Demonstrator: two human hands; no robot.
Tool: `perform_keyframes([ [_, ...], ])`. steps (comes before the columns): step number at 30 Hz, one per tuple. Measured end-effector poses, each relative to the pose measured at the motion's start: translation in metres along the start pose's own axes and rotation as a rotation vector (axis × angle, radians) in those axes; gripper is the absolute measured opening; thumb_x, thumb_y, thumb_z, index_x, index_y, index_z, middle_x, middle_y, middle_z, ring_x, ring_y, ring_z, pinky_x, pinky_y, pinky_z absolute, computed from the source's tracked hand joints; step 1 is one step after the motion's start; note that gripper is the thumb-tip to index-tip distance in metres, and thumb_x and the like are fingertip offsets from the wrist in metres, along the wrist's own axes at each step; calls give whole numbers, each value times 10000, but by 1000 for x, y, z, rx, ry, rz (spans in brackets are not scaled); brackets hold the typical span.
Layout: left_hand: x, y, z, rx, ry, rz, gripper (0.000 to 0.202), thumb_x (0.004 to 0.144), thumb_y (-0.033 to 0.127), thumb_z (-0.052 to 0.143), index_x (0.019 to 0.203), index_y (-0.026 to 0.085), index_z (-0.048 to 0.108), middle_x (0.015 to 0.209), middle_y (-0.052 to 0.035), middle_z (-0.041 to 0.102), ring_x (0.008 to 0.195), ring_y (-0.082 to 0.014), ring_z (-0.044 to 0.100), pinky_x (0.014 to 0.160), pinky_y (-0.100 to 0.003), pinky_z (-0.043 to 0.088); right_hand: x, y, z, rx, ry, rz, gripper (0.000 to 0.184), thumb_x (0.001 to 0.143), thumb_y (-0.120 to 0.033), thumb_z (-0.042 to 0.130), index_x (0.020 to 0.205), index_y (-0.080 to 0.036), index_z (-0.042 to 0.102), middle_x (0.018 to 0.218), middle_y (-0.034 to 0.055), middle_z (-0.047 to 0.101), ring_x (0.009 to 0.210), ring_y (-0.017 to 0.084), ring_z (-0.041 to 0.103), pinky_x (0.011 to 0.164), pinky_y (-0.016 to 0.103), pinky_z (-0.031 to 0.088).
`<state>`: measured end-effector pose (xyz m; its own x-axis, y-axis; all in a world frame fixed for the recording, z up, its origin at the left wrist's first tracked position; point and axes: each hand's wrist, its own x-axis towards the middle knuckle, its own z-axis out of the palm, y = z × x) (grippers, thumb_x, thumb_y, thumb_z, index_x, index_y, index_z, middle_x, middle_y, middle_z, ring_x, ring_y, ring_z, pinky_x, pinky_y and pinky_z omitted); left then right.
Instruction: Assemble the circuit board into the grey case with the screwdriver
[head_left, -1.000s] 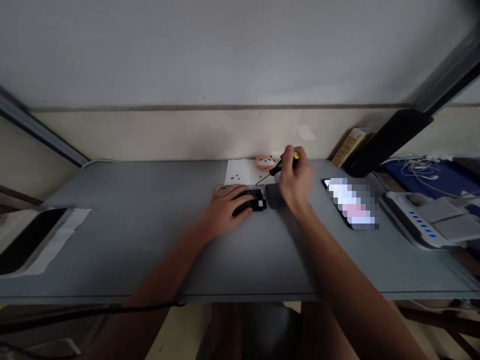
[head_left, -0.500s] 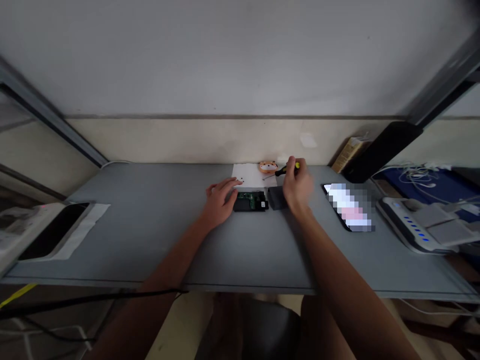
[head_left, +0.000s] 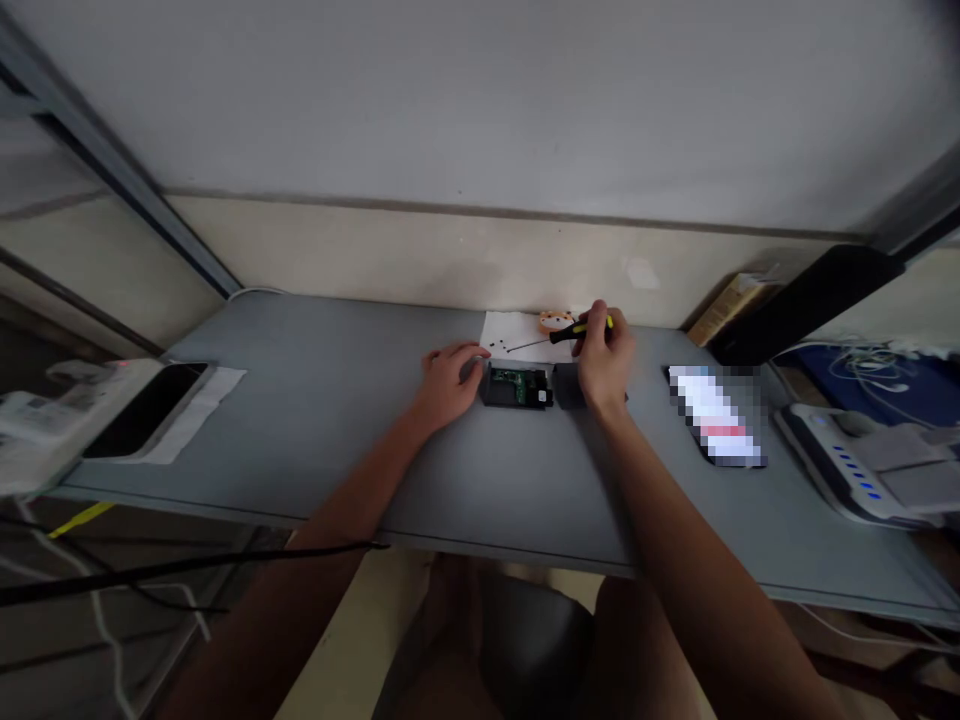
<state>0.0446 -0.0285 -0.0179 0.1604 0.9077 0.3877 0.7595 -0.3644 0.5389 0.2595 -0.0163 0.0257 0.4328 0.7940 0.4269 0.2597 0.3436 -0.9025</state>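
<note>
My right hand (head_left: 604, 362) is closed round a small black and yellow screwdriver (head_left: 573, 331), whose thin shaft points left over a white sheet of paper (head_left: 514, 337) with several tiny dark screws on it. My left hand (head_left: 448, 381) rests on the grey table (head_left: 315, 430) with its fingers loosely curled, just left of an opened black device with a green circuit board (head_left: 516, 386). A dark cover piece (head_left: 568, 385) lies right of that board, under my right hand.
A small orange animal figure (head_left: 556, 321) stands by the back wall. A phone with a lit screen (head_left: 716, 414) lies to the right, and further right a grey device with blue lights (head_left: 847, 462). A dark slab on white wrapping (head_left: 146, 412) lies far left.
My left hand has come off the black device and moved left, so the green board now shows. The screwdriver tip has swung over the paper. The camera has tilted.
</note>
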Motion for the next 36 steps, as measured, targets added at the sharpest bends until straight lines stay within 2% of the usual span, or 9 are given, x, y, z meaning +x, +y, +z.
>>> perform_keyframes([
  [6,2,3,3,-105,-28,36,258,1008,282,540,1195,252,715,1310,-71,729,1270,-256,649,1131,-475,431,-6,-4,7,68,-42,-4,584,938,-770,444,754,-225,545,567,-58,490,470,102,477,499,265,376],
  [9,4,3,6,-170,10,42,204,1000,288,572,1117,234,731,1239,-76,755,1205,-240,680,1101,-436,477,-7,-7,9,86,-57,4,574,939,-757,462,752,-222,553,580,-51,514,473,98,485,491,258,371],
  [13,5,2,5,-168,32,22,154,992,280,593,1014,247,742,1146,-58,777,1135,-239,698,1068,-451,494,-8,-8,10,70,-52,20,569,938,-752,471,756,-220,562,558,-55,500,465,99,474,493,257,375],
  [24,4,-4,0,7,70,63,169,981,376,674,888,269,764,1020,-20,805,1069,-254,698,1029,-477,424,-8,-7,9,63,-63,-7,576,932,-769,447,761,-229,549,577,-59,488,468,97,473,491,258,378],
  [29,2,-1,-2,82,98,72,187,944,334,725,779,246,717,1009,-21,798,1098,-265,682,1048,-482,399,-11,-8,10,69,-89,-34,570,935,-756,471,734,-227,542,608,-47,503,502,95,479,501,254,379],
  [36,2,2,-2,159,122,95,214,953,340,705,761,247,698,1005,-27,778,1079,-272,653,1011,-466,433,-14,-12,15,89,-124,-57,580,924,-780,477,739,-232,522,636,-43,518,501,88,452,495,254,368],
])
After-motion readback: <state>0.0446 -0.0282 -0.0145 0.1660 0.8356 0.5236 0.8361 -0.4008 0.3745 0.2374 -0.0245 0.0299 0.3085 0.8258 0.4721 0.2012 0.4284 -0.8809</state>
